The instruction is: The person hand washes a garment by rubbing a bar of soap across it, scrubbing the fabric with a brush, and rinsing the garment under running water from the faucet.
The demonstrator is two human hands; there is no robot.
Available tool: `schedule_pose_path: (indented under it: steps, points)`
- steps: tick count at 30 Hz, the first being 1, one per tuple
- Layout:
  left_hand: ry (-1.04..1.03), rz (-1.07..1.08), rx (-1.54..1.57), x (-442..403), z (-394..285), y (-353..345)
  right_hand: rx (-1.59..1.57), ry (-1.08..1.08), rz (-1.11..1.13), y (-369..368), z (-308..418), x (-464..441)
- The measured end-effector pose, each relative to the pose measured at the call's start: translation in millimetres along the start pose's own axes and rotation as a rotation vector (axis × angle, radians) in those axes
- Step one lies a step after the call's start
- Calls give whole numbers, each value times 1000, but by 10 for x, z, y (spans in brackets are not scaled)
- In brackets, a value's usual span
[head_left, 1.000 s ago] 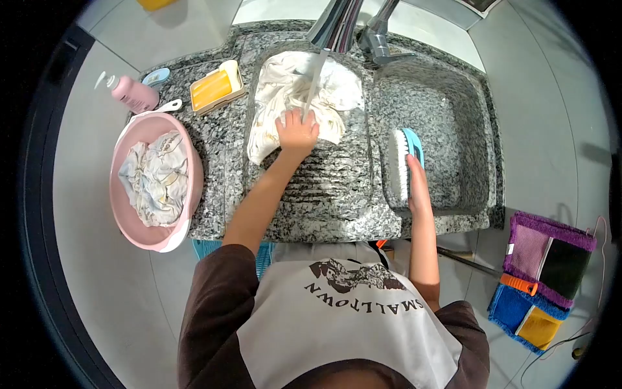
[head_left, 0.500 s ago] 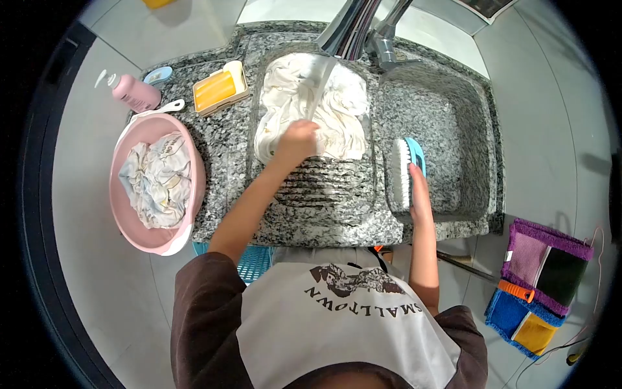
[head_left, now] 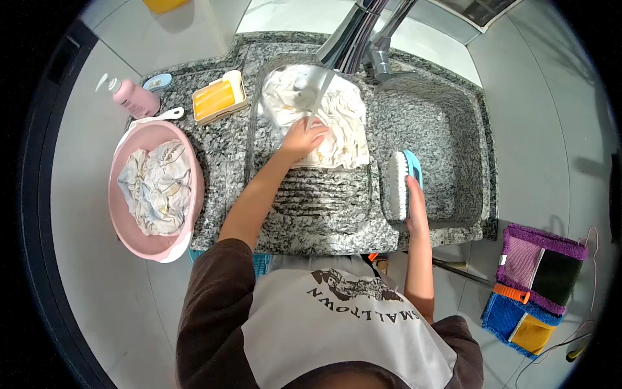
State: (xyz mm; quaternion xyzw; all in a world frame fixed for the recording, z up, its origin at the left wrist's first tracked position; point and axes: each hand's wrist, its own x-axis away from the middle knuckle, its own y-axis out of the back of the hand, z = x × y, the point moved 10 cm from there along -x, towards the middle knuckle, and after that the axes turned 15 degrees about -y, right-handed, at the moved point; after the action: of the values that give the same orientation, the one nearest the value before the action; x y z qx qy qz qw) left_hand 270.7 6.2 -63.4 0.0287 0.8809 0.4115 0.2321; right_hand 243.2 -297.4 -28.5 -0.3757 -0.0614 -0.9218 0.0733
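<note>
My left hand (head_left: pixel 302 138) lies on the front of a wet white garment (head_left: pixel 343 117) in the ribbed left basin, its fingers stretched out and a little apart. Water (head_left: pixel 320 97) runs from the chrome faucet (head_left: pixel 352 39) onto the cloth beside those fingers. Over the left edge of the right basin, my right hand (head_left: pixel 416 206) grips a scrub brush (head_left: pixel 403 181) with a blue back, its white bristles facing left.
A pink basin (head_left: pixel 111 194) with a stained white garment (head_left: pixel 159 188) is at left. Behind it are a pink pump bottle (head_left: pixel 137 98) and a soap box (head_left: pixel 241 81) with orange bars (head_left: pixel 214 98). The right basin (head_left: pixel 440 142) is granite. Coloured mop pads (head_left: pixel 557 272) lie on the floor.
My left hand has loosened from a fist into stretched fingers on the garment, and the cloth's folds have shifted. The brush stays in my right hand. The view has tilted slightly.
</note>
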Motion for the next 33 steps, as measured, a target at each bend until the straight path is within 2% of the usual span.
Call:
schedule_pose_path:
  steps: [1,3,5,7,8,9,11,12,13,15,16,17,19,20,21,23,24,27,29,30,31,33]
  points:
    - [-10,-3,-1,-44,-22,-4,-4,8,-4,63,-27,-36]
    - [8,37,-273,-50,-92,-37,-42,9,1,164,-123,-72]
    - [21,78,-284,-69,-145,-133,-59,15,3,149,-95,45]
    - [49,158,-307,-100,-136,-247,-28,-18,-107,253,-111,94]
    - [139,318,-217,-58,99,-373,-78,7,-75,212,-46,171]
    - [137,319,-216,-28,133,-415,-79,7,-77,205,-27,222]
    - [137,78,-513,-65,54,-93,-131,16,-93,221,7,268]
    - [44,147,-523,-92,-64,-214,-131,14,-73,252,-38,216]
    - [44,147,-522,-94,-73,-188,-131,15,-74,280,-64,186]
    - [225,-67,53,21,125,-81,-112,16,-49,277,-90,151]
    - [-69,-16,-629,-64,-125,27,-113,14,-50,268,-92,164]
    - [-69,-15,-630,-34,-130,-48,-110,-8,-99,286,-105,175]
    - [46,140,-394,11,-179,-225,-102,-32,-145,310,-119,174]
    - [16,327,-368,12,-225,-218,-86,-15,-107,273,-96,155]
    - [20,327,-370,21,-170,-263,-72,-1,-71,233,-85,148]
    - [228,242,-427,68,88,-193,-63,-5,-41,158,-46,174]
    - [231,243,-427,88,139,-215,-50,-9,-13,115,-31,187]
    - [322,365,-263,164,284,-303,-3,-33,-77,170,-114,64]
    - [391,217,-478,229,493,-249,-31,-6,-115,196,-122,15]
    - [247,125,-522,199,344,-374,-52,17,-153,225,-115,24]
    - [247,124,-525,181,325,-317,-53,19,-151,191,-74,62]
    - [511,279,-272,336,563,-358,-69,39,-39,25,36,174]
